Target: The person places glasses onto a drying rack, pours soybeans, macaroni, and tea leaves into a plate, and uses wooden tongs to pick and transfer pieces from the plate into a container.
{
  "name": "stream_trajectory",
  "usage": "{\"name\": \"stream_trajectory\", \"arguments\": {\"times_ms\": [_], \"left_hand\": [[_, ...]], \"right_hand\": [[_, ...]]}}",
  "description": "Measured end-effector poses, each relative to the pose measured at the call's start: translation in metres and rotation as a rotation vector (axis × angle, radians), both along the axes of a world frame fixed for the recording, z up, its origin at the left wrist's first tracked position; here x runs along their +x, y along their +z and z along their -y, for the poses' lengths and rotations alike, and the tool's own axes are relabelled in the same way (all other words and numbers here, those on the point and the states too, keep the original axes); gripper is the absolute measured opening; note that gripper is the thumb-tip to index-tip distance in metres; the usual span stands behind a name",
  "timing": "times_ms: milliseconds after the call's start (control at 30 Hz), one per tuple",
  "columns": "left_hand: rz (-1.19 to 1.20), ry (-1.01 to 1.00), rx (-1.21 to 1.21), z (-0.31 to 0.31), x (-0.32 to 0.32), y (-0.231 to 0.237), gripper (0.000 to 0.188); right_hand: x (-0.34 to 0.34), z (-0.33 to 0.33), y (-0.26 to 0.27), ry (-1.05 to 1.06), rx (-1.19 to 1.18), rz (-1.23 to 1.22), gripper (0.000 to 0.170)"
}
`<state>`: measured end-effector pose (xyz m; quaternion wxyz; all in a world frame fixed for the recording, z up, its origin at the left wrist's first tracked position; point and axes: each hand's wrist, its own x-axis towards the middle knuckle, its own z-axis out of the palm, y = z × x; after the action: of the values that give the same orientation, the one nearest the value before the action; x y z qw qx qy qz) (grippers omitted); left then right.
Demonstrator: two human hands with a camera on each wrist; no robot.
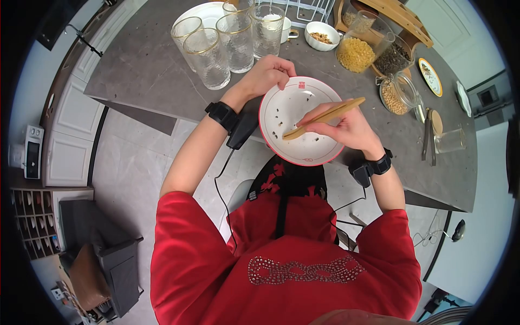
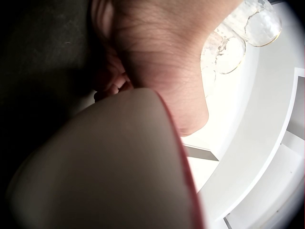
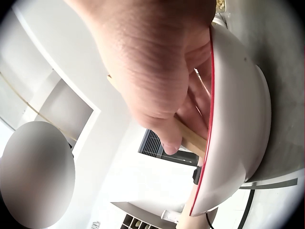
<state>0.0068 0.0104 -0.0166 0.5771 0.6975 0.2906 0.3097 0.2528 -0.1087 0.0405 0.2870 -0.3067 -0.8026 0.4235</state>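
Note:
A white bowl (image 1: 290, 103) with a red rim stands at the table's near edge, small dark bits scattered inside it. My left hand (image 1: 266, 77) grips the bowl's far left rim with bent fingers. In the left wrist view the bowl's outer wall (image 2: 119, 162) covers part of that hand (image 2: 162, 62). My right hand (image 1: 349, 127) holds wooden tongs (image 1: 338, 110) slanting down into the bowl, their tips low over its inner left side near the dark bits. In the right wrist view the thumb lies along the tongs (image 3: 190, 141), and the bowl's wall (image 3: 238, 109) hides their tips.
Several gold-rimmed glasses (image 1: 208, 59) stand left of the bowl. Beyond it are a small white bowl (image 1: 322, 37) of brown bits, a jar of yellow pieces (image 1: 356, 54) and a jar of beans (image 1: 394, 97). Metal tongs (image 1: 427, 138) and a tipped glass (image 1: 450, 141) lie right.

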Motion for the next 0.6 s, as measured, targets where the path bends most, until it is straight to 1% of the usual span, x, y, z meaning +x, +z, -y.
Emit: {"name": "stream_trajectory", "arguments": {"times_ms": [67, 133, 200, 233, 267, 300, 333, 367, 400, 433, 500, 567, 600], "left_hand": [[0.001, -0.001, 0.003, -0.002, -0.001, 0.001, 0.022], [-0.001, -0.012, -0.013, 0.001, -0.001, -0.002, 0.022], [0.017, -0.006, -0.009, 0.000, -0.001, -0.001, 0.021], [0.021, -0.011, -0.005, 0.001, 0.000, 0.000, 0.021], [0.019, -0.007, -0.012, 0.003, 0.001, 0.001, 0.021], [0.018, -0.001, -0.018, 0.002, 0.001, 0.003, 0.021], [0.022, -0.002, -0.012, 0.000, 0.001, 0.003, 0.021], [0.013, 0.017, -0.004, 0.000, 0.001, 0.001, 0.020], [0.001, 0.034, 0.000, 0.001, 0.002, -0.001, 0.019], [-0.002, 0.024, -0.005, 0.000, 0.001, -0.003, 0.019], [-0.004, -0.002, 0.016, -0.004, 0.000, -0.005, 0.021], [0.001, -0.007, 0.010, -0.002, 0.001, -0.001, 0.021], [0.006, -0.010, 0.001, 0.000, 0.001, 0.001, 0.021]], "right_hand": [[0.000, -0.002, 0.001, -0.010, 0.013, 0.011, 0.013], [0.002, 0.001, 0.004, -0.071, 0.043, -0.052, 0.013], [0.019, 0.000, 0.005, -0.248, 0.107, -0.169, 0.012], [0.037, -0.003, 0.012, -0.371, 0.158, -0.216, 0.012], [0.060, -0.006, 0.021, -0.536, 0.251, -0.239, 0.012], [0.081, -0.010, 0.029, -0.739, 0.339, -0.324, 0.015], [0.105, -0.015, 0.035, -0.884, 0.507, -0.362, 0.019], [0.132, -0.017, 0.037, -1.070, 0.563, -0.386, 0.023], [0.167, -0.021, 0.031, -1.144, 0.613, -0.495, 0.026], [0.177, -0.017, 0.032, -1.155, 0.610, -0.491, 0.026], [0.191, -0.013, 0.029, -1.368, 0.487, -0.410, 0.028], [0.181, -0.017, 0.030, -1.364, 0.455, -0.389, 0.031], [0.174, -0.019, 0.030, -1.288, 0.423, -0.467, 0.031]]}}
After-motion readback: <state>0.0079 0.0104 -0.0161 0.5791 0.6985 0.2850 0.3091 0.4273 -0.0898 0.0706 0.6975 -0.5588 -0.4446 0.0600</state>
